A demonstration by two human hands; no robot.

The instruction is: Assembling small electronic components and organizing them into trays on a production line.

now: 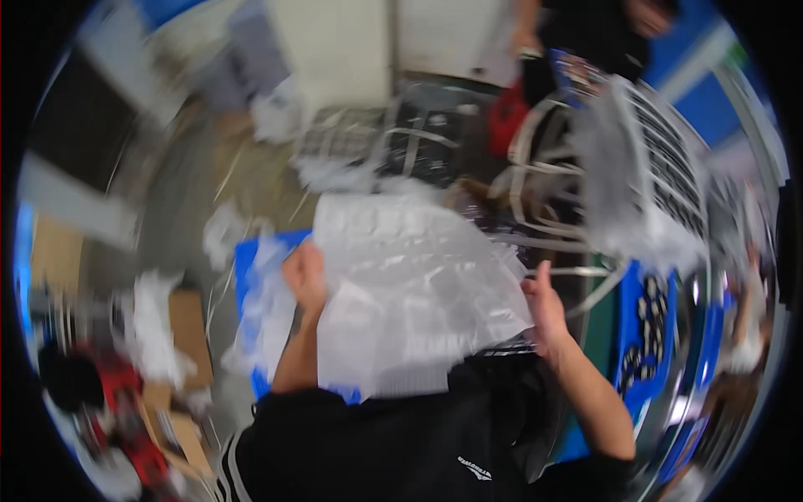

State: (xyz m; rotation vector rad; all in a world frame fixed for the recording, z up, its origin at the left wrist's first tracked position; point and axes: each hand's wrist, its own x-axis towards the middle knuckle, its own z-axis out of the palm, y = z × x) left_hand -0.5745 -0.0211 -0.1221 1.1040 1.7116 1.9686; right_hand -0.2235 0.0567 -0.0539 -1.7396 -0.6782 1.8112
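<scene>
Nearest, at 6 o'clock, a black shirt [376, 443] with pale stripes toward 7. Just beyond, at 9 on the sheet's rim, the left hand [305, 272], fingers curled in on the edge as though grasping it. At 3, on the opposite rim, the right hand [545, 309], thumb pointing up, other fingers mostly hidden; cannot tell a firm grip from mere touch, owing to blur. Between the two, at the dial's centre and in front of the chest, a broad white translucent plastic sheet [410, 289], spread and lightly creased.

Past the left hand, toward 9, crumpled clear plastic [263, 305] over something blue. Farther at 8, opened cardboard [176, 431]. At 3, beyond the right forearm, a blue tray [671, 360] with small dark pieces. Out at 2, a slotted dark stack [669, 151], partly under whitish film. At 12, a black wrapped stack [418, 138]; at 11, a greyish checked stack [343, 134]. Farthest, at 1, a co-worker in black [594, 38]; near 12, pale panels [335, 50].
</scene>
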